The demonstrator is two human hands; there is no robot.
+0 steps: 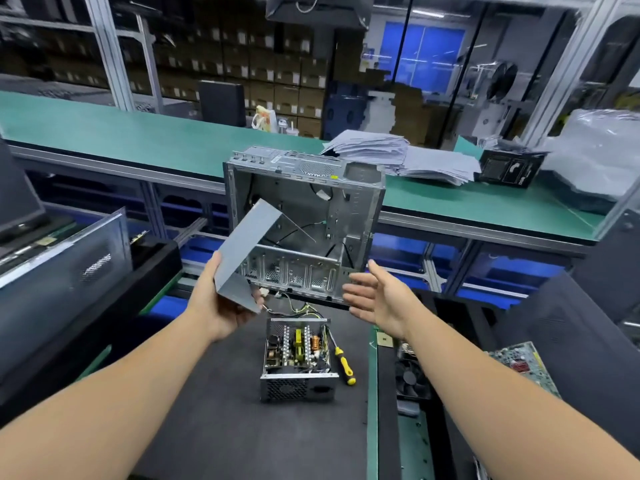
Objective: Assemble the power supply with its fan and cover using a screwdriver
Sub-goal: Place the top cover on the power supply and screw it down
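Grey sheet-metal cover (247,252) is gripped by the person's left hand (225,306), raised at 11 o'clock above the open power supply (298,358). Right hand (375,294) is spread, empty. Cover could slip from the one-handed hold onto exposed components.

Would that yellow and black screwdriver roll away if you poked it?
Probably a little. The screwdriver has a rounded handle and lies flat on the dark mat, so a sideways poke could roll it. The mat looks soft and matte, which should stop it soon. It looks stiff, and light enough for one hand.
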